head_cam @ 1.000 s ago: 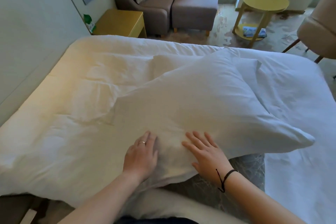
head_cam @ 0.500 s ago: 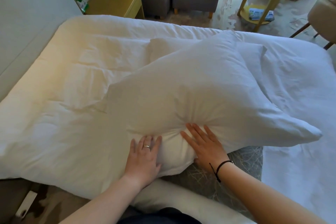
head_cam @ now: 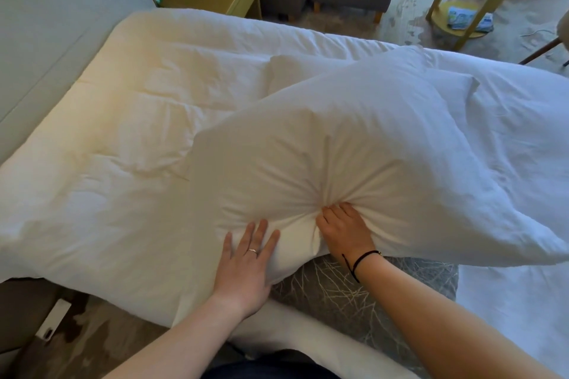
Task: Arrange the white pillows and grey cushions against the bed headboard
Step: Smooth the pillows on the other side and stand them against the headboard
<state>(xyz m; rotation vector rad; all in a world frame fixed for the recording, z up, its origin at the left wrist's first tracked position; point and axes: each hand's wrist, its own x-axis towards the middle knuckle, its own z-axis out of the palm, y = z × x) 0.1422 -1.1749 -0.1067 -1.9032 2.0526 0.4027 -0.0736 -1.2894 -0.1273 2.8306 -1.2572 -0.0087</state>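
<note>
In the head view, the right hand [head_cam: 343, 229] gripped a bunched fold of the white pillow [head_cam: 354, 148] lying mid-bed, the left hand [head_cam: 246, 258] pressed flat and spread beside it. A grey cushion [head_cam: 354, 289] lay underneath; nothing yet appeared arranged against the headboard [head_cam: 46, 40].

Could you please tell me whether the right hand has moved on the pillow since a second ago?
Yes. The right hand has pushed forward into the white pillow, away from the grey cushion, its fingers now buried in bunched fabric.
</note>
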